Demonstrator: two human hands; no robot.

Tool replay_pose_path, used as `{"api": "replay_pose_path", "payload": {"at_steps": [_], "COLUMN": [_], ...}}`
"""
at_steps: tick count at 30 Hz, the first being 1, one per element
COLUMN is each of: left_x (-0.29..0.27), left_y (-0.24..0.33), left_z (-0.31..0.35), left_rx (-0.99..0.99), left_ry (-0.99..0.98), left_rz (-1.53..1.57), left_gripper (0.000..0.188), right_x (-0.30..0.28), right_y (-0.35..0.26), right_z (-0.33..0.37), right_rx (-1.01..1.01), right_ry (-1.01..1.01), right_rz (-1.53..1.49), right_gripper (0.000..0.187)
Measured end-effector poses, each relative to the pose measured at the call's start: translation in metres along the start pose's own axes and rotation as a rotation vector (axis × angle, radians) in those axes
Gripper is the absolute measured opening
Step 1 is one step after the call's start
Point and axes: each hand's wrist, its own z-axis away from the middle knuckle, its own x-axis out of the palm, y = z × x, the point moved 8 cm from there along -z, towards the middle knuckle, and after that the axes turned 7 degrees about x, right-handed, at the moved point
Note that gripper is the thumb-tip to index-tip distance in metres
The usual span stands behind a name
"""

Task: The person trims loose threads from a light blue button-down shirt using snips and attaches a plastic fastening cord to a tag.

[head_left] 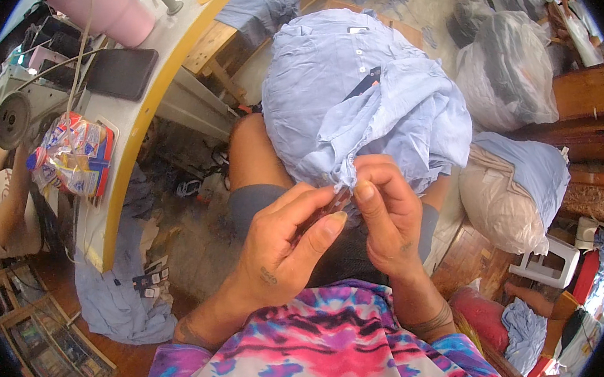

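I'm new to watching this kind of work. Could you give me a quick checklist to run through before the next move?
1. Right hand pinching the light-blue cloth garment: ok, thumb and finger close on its gathered edge.
2. Left hand close by: ok, its fingertips are beside that pinch.
3. Slim dark item at the left fingers identified: cannot tell, the hand mostly hides it.
4. Garment's bulk supported: ok, draped over the big rounded light-blue cloth bundle.
5. Black flat rectangular device away from both hands: ok, on the yellow-edged white table.
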Motion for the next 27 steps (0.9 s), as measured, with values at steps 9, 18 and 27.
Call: {"api": "replay_pose_path", "payload": {"at_steps": [9,18,27], "left_x": [-0.008,-0.010,-0.011], "left_y": [0.004,-0.002,-0.008], "left_z": [0.001,0.002,0.014], "left_rx": [0.012,0.020,-0.266], "left_ry": [0.045,0.113,0.183], "left_rz": [-0.015,-0.001,0.362], "left_gripper": [0.025,0.020,0.016], "right_x": [0.009,0.014,0.015], "right_y": [-0.024,-0.028,-0.012], "right_z": [-0.008,-0.007,-0.003], "right_rx": [-0.209,-0.297,-0.223], "right_ry": [-0.026,0.004,0.051], "right_rz": [0.250,0.377,0.265], "right_gripper": [0.007,0.007,0.007]}}
